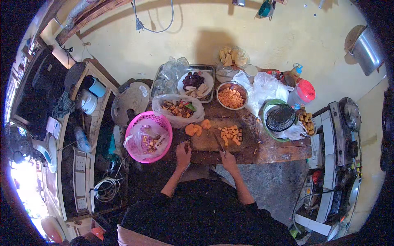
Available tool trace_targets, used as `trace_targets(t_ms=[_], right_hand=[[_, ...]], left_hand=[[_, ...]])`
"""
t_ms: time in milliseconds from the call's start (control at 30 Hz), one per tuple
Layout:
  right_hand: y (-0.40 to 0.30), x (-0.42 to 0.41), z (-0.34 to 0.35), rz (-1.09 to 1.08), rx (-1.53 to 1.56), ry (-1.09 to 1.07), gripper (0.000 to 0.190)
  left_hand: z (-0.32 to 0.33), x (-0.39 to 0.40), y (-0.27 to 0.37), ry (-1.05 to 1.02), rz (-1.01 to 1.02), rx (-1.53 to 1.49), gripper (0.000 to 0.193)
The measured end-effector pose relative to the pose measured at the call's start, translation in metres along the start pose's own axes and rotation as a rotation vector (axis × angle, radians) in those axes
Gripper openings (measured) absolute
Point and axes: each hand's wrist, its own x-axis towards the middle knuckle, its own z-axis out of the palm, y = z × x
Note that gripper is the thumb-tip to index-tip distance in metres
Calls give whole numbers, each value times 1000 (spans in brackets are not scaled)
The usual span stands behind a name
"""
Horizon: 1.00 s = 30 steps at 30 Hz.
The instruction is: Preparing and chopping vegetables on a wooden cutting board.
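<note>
My right hand [228, 160] is closed on the handle of a kitchen knife [219, 142], whose blade lies over a wooden cutting board [201, 144]. Right of the blade, small orange cubes [231, 135] are spread on the board. Orange chunks [194, 129] sit at the board's upper left. My left hand [183, 152] is at the table's front edge, left of the board, its fingers curled; whether it holds anything cannot be told. Behind the board stands a metal bowl [232, 95] of orange cubes, with a plastic bag of scraps [178, 111] to its left.
A pink basket [168, 144] lined with plastic is at the left. Behind stands a metal tray [213, 73] with glasses and a plate of grapes [193, 80]. At right are white plastic bags [264, 89], a green-rimmed basin [265, 123], a red-lidded container [305, 91] and a stove [337, 135].
</note>
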Motion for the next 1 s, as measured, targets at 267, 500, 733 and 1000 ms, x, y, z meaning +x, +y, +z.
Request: trace_targets(t_ms=[267, 500, 733, 1000], right_hand=[[6, -29, 9, -199, 76, -127, 35], [1, -26, -18, -66, 66, -167, 31], [-13, -20, -30, 21, 105, -69, 28], [-18, -9, -14, 23, 32, -110, 29]], left_hand=[[12, 32, 6, -113, 192, 84, 29], [16, 79, 3, -229, 327, 178, 49], [13, 97, -24, -418, 229, 285, 65], [8, 103, -15, -410, 232, 250, 67]])
